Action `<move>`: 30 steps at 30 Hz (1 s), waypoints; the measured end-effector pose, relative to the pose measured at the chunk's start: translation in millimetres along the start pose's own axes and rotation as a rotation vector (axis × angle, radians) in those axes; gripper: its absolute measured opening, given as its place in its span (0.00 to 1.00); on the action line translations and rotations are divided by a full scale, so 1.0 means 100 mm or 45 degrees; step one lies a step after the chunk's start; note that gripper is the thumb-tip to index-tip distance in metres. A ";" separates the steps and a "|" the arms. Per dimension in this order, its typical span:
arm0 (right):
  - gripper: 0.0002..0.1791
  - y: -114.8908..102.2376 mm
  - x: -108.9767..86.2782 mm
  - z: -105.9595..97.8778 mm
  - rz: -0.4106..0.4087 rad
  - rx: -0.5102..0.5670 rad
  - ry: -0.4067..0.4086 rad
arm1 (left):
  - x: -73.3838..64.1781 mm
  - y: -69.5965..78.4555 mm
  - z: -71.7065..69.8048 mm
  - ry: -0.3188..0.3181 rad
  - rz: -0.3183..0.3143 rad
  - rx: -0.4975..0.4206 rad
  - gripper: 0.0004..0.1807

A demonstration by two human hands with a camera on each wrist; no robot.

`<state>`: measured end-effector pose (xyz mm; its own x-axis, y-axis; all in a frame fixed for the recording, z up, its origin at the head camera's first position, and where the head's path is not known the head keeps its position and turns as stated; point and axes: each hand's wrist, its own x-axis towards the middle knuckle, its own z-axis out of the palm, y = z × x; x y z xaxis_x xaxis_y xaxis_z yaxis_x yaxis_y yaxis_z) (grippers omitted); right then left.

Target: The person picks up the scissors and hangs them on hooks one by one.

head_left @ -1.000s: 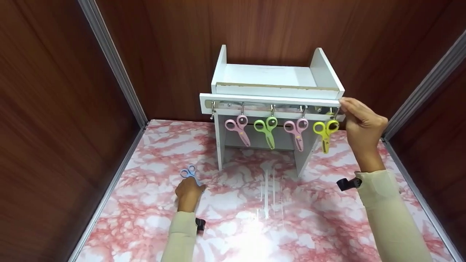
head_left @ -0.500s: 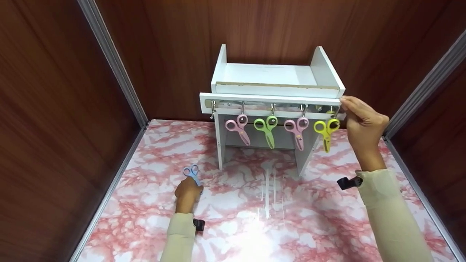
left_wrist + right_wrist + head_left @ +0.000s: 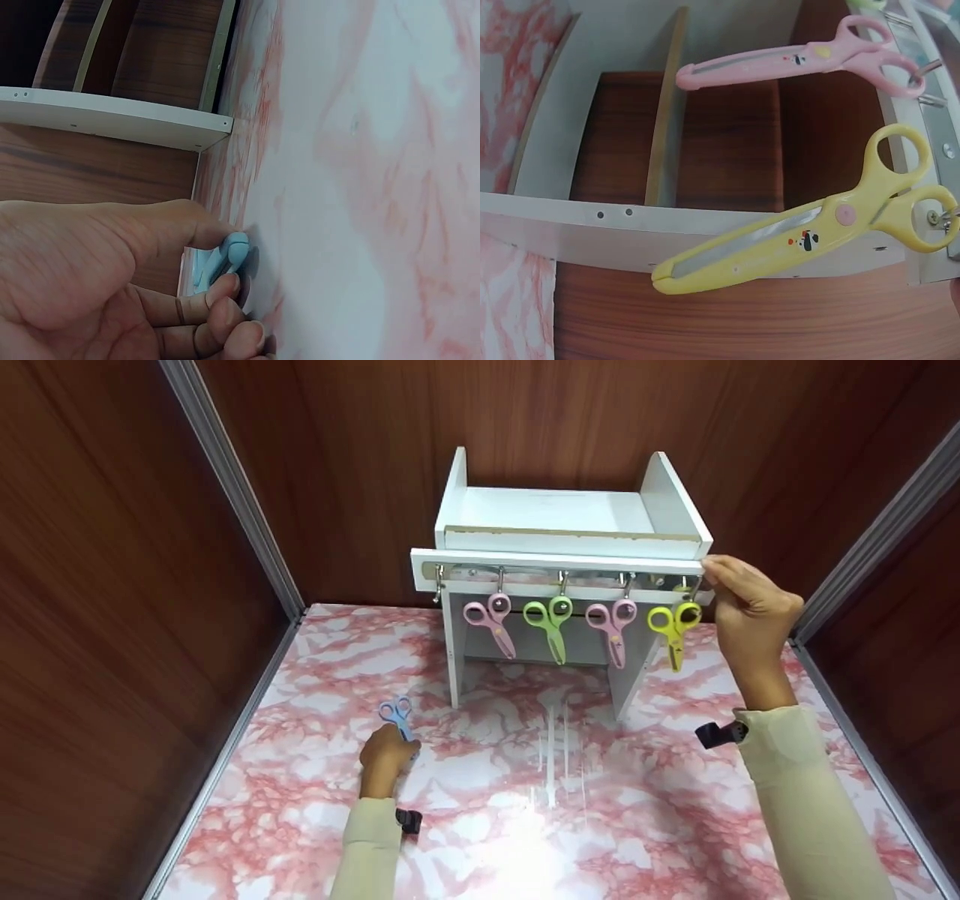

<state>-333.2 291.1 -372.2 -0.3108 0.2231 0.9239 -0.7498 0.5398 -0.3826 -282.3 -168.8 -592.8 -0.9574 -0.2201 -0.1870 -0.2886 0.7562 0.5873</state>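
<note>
My left hand [image 3: 387, 750] is low over the tabletop, left of the shelf unit, and pinches light blue scissors [image 3: 396, 714] by the blade end. Their handle loops point away from me. In the left wrist view, the rounded end of the blue scissors [image 3: 238, 249] shows between thumb and fingers. My right hand [image 3: 754, 619] grips the right end of a white hook rail [image 3: 555, 561]. Yellow scissors [image 3: 676, 631] hang by one loop beside that hand. Further left hang pink scissors [image 3: 615, 628], green scissors [image 3: 553, 628] and another pink pair [image 3: 498, 628].
A bare metal hook [image 3: 439, 583] is at the rail's left end. Behind the rail stands a white shelf unit [image 3: 555, 514] with raised sides. Brown wood-grain panels [image 3: 360, 495] enclose the red-and-white marbled tabletop [image 3: 300, 810] at the back and both sides.
The blue scissors have shifted slightly right and turned a little in my left hand. My right hand keeps its grip on the rail, and the hanging scissors have hardly moved.
</note>
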 end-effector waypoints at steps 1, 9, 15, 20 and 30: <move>0.13 0.00 0.00 0.00 -0.001 -0.001 -0.001 | 0.00 -0.01 0.00 0.004 0.005 -0.004 0.13; 0.12 -0.03 0.01 0.01 -0.003 0.009 -0.009 | -0.01 -0.04 0.00 -0.002 0.019 -0.034 0.14; 0.12 -0.04 0.02 0.01 -0.003 0.018 0.008 | -0.02 -0.05 0.00 -0.018 0.039 -0.064 0.14; 0.12 -0.06 0.01 0.01 -0.002 0.017 0.008 | -0.02 -0.09 0.01 -0.003 0.083 -0.080 0.14; 0.12 -0.03 0.00 0.02 -0.012 -0.006 0.015 | -0.02 -0.14 0.02 -0.028 0.112 -0.134 0.12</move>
<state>-332.2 287.9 -370.6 -0.2971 0.2276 0.9273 -0.7500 0.5455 -0.3741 -276.0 -177.8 -602.5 -0.9788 -0.1414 -0.1480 -0.2045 0.7026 0.6815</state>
